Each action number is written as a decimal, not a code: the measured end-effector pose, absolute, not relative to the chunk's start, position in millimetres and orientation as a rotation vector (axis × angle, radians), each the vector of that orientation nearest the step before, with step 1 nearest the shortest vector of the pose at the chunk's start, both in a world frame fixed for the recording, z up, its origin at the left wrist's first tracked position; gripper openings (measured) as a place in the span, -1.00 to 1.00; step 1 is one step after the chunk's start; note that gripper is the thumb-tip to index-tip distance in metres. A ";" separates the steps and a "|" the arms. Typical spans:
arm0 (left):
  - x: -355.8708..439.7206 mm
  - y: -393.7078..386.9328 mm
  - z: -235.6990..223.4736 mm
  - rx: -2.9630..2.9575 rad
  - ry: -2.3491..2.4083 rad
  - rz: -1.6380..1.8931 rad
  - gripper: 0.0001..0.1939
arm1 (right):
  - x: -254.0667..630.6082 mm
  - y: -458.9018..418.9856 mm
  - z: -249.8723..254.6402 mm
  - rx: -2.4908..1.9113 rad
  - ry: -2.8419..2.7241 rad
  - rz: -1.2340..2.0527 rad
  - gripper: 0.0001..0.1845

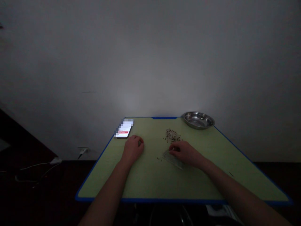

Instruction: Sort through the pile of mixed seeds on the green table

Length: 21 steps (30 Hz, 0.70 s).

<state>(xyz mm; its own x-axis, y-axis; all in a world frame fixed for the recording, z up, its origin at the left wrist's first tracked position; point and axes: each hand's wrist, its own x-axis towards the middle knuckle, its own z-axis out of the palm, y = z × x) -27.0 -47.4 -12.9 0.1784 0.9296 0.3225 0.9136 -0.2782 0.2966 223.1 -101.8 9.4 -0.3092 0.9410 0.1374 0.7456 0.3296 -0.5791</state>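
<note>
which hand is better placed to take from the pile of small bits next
Probably the right hand: it is at the clear plastic, just this side of the pile. The left hand is farther off, nearer the phone, fingers curled.

Plain wall (150, 62) and small table (145, 179) suggest a home.
</note>
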 end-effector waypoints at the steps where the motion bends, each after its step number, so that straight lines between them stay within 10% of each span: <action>1: -27.0 -47.4 -13.1 2.384 1.861 0.698 -0.83 | 222.8 -102.3 9.5 -1.486 -2.149 0.582 -0.89; 21: -25.3 -48.3 -11.0 2.384 1.866 0.682 -0.84 | 222.0 -110.3 7.7 -1.485 -2.168 0.626 -0.90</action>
<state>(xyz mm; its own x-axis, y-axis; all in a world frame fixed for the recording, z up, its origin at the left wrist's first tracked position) -25.3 -48.3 -11.0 0.1803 0.9320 0.3144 0.9151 -0.2761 0.2938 222.0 -110.3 7.7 -0.3294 0.9390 0.0995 0.7415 0.3224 -0.5884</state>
